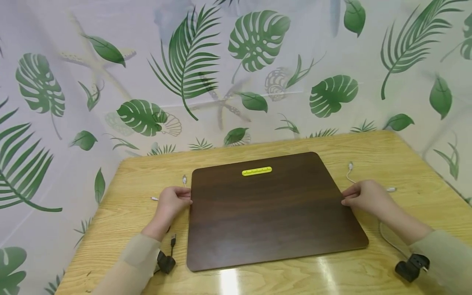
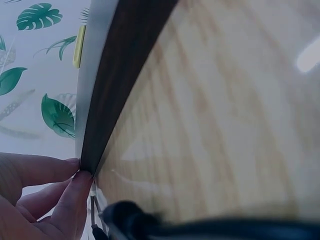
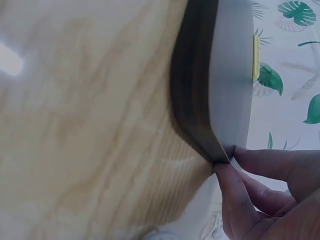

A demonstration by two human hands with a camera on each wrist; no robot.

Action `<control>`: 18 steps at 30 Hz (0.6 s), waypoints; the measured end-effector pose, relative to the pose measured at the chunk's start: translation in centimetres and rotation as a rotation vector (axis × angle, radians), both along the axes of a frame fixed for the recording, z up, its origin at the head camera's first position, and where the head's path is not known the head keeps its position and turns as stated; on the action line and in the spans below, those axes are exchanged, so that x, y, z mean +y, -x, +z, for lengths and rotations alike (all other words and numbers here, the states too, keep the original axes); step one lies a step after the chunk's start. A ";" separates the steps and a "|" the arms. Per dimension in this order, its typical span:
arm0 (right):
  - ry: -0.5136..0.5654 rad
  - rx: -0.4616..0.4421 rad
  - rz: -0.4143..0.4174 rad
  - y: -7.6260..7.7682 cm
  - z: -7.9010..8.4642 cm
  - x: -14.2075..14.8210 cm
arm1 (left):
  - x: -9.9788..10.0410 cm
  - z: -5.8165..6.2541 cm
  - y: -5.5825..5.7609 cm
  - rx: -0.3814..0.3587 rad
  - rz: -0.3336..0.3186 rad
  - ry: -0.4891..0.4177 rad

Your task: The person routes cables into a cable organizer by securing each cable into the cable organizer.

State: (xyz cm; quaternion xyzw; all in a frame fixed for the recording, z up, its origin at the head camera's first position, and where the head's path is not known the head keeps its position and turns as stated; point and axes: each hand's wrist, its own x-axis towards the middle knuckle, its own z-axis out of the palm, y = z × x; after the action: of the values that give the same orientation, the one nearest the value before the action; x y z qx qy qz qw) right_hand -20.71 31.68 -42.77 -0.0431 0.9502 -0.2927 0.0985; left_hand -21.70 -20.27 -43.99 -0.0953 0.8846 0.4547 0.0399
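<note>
A dark brown board (image 1: 273, 221) with rounded corners is between my hands over the wooden table. Near its far edge sits a small yellow strip (image 1: 257, 171) with several notches. My left hand (image 1: 172, 203) pinches the board's left edge between thumb and fingers, as the left wrist view also shows on the board (image 2: 112, 95). On the opposite side, my right hand (image 1: 366, 199) pinches the right edge, its thumb on top and fingers at the rim in the right wrist view (image 3: 270, 185). Whether the board touches the table or is slightly raised, I cannot tell.
White cable plugs lie by the left hand, one (image 1: 184, 179) beyond it, and by the right hand, one (image 1: 350, 166) farther back. A black USB plug (image 1: 173, 240) is near the left forearm. A leaf-patterned curtain (image 1: 206, 82) stands behind the wooden table (image 1: 147, 168).
</note>
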 end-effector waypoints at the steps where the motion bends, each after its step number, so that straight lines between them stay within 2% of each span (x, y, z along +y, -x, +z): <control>1: 0.002 0.000 -0.002 -0.1 0.0 -0.1 | 0.0 0.0 0.1 -0.004 -0.001 0.002; 5: 0.001 0.015 -0.006 -0.2 -0.2 -0.6 | -0.3 0.1 0.4 -0.020 0.006 0.016; 12: -0.006 0.056 -0.003 -0.4 -0.3 -1.1 | -0.5 0.3 1.2 0.009 -0.012 0.042; 18: 0.041 0.022 -0.020 -0.6 -0.2 -1.2 | -0.5 0.6 1.5 -0.013 -0.006 0.013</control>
State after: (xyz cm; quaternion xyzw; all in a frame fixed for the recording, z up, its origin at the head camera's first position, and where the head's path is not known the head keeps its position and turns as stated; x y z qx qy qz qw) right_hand -20.14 30.47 -42.98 -0.0387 0.9453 -0.3127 0.0841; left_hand -23.22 -20.72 -43.37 -0.0959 0.8876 0.4482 0.0465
